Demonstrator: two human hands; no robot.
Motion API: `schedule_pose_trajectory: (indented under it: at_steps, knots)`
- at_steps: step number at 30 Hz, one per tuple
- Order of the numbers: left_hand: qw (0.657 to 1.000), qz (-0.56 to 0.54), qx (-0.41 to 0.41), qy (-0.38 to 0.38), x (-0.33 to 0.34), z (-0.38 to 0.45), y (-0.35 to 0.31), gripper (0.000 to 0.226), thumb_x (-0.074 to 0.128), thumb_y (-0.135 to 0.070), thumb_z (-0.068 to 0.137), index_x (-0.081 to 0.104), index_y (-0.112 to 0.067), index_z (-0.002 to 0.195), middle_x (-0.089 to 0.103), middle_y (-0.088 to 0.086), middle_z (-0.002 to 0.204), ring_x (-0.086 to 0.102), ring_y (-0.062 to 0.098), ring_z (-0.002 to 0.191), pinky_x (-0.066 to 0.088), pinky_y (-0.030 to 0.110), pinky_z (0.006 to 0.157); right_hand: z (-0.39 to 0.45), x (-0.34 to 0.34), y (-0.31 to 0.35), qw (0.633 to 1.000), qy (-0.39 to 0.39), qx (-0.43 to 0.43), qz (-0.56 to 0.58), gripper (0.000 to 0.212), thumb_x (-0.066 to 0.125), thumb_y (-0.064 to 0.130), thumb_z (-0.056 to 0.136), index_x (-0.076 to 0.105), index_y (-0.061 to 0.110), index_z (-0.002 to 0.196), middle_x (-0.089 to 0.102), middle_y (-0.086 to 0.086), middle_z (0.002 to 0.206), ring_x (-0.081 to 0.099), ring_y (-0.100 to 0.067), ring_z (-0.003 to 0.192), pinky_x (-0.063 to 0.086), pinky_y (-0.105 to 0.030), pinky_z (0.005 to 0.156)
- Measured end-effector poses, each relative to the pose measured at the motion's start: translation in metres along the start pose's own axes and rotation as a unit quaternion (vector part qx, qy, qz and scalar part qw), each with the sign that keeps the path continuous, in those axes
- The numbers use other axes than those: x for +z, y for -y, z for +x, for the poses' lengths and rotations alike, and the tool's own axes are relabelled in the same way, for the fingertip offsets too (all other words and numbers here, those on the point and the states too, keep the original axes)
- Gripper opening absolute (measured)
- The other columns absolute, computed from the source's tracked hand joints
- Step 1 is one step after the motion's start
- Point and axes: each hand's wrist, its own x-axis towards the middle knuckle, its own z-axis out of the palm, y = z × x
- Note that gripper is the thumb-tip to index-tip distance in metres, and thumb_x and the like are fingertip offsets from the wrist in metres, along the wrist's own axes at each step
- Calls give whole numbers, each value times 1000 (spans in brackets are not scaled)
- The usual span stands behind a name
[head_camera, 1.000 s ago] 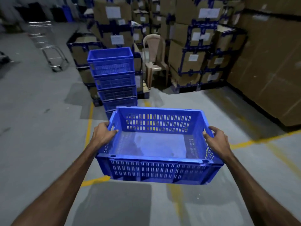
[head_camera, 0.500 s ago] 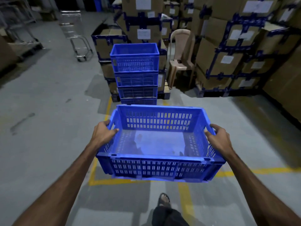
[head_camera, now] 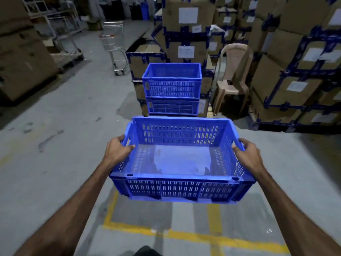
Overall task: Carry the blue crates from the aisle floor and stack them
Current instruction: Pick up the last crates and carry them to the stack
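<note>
**Empty crate carried toward warehouse stack**

Held out at about waist height over a yellow floor line [head_camera: 184,234]: an empty blue plastic crate [head_camera: 181,189], level and clear of the concrete floor [head_camera: 55,163]. Gripped at both short ends, the left hand [head_camera: 116,149] curled over the left rim with the thumb inside the wall, the right hand [head_camera: 248,154] wrapped over the right rim the same way. Straight ahead and well apart, a stack of blue crates [head_camera: 172,87] on the floor in front of strapped cardboard cartons [head_camera: 186,30], with a beige plastic chair [head_camera: 233,78] just to its right and a wire trolley [head_camera: 114,39] farther up the aisle. Probably light, with nothing inside and slotted walls all round; rigid moulded plastic, so little flex expected under a two-handed carry. Best hold judged to be the end rims or handle slots, as taken here, keeping the base free to seat squarely on the top crate.
</note>
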Motion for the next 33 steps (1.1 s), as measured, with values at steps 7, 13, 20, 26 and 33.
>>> schedule_pose_trajectory:
  at_steps: [7, 13, 20, 26, 33]
  knots:
    - [1000, 8, -5, -22, -7, 81, -9, 25, 81, -29, 82, 75, -19, 104, 77, 4, 90, 72, 24, 84, 54, 35, 76, 75, 21, 54, 1000, 6, -10, 2, 57, 66, 41, 92, 56, 20, 144, 72, -9, 123, 73, -29, 98, 60, -50, 89]
    - [1000, 3, 13, -26, -21, 182, -18, 24, 83, -33, 80, 76, -18, 98, 76, 6, 84, 72, 25, 81, 54, 37, 74, 148, 47, 105, 1000, -7, -29, 6, 70, 64, 55, 81, 58, 22, 143, 72, -5, 125, 74, -25, 96, 60, -50, 89]
    - [999, -6, 36, -5, -46, 315, -51, 24, 82, -34, 83, 75, -19, 100, 76, 4, 88, 69, 19, 76, 44, 30, 67, 218, 70, 193, 998, -49, -28, 23, 57, 69, 40, 94, 58, 15, 145, 73, -6, 119, 73, -19, 85, 56, -34, 82]
    - [998, -9, 67, 5, -69, 421, -77, 27, 83, -35, 84, 76, -15, 101, 74, 7, 85, 65, 18, 71, 42, 31, 63, 278, 83, 261, 996, -73, -37, 32, 52, 69, 40, 96, 61, 15, 142, 71, -8, 105, 69, -23, 97, 54, -44, 98]
    - [997, -29, 77, -9, -77, 522, -109, 27, 83, -35, 84, 77, -14, 100, 74, 8, 87, 66, 20, 72, 43, 31, 65, 365, 101, 322, 992, -96, -61, 48, 53, 68, 37, 96, 60, 12, 143, 73, -9, 109, 67, -20, 90, 55, -36, 85]
